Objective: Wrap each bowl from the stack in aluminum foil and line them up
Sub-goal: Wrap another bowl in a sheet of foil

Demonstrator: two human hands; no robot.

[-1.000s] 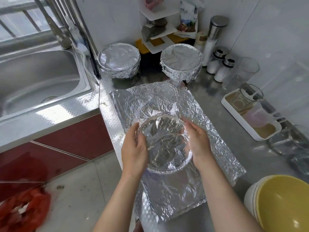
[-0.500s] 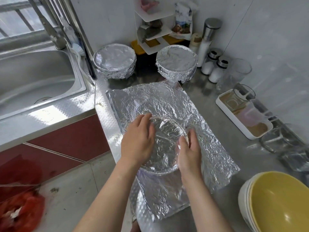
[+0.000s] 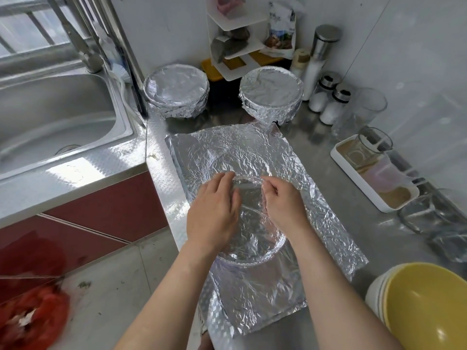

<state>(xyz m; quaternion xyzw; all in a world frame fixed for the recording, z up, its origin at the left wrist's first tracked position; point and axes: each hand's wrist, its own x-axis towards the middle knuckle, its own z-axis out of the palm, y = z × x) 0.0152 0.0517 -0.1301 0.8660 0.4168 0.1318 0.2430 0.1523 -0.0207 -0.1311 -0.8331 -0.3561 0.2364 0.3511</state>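
A clear glass bowl [image 3: 252, 223] sits on a crinkled sheet of aluminum foil [image 3: 316, 223] spread over the steel counter. My left hand [image 3: 214, 213] lies across the bowl's left side, its fingers stretched to the far rim. My right hand [image 3: 283, 203] is over the right side, fingers curled and pinching the far rim. Two foil-wrapped bowls stand at the back, one on the left [image 3: 177, 94] and one on the right [image 3: 271, 96]. A stack of bowls with a yellow one on top [image 3: 424, 311] is at the front right.
A steel sink [image 3: 50, 117] lies to the left, beyond the counter's edge. On the right stand a white tray [image 3: 374, 178] with a glass, clear glass containers [image 3: 429, 218], and salt shakers [image 3: 326, 97]. A corner shelf rack [image 3: 235, 34] fills the back.
My hands moved from the bowl's sides, round its rim, to the far edge. The bowl stayed on the foil.
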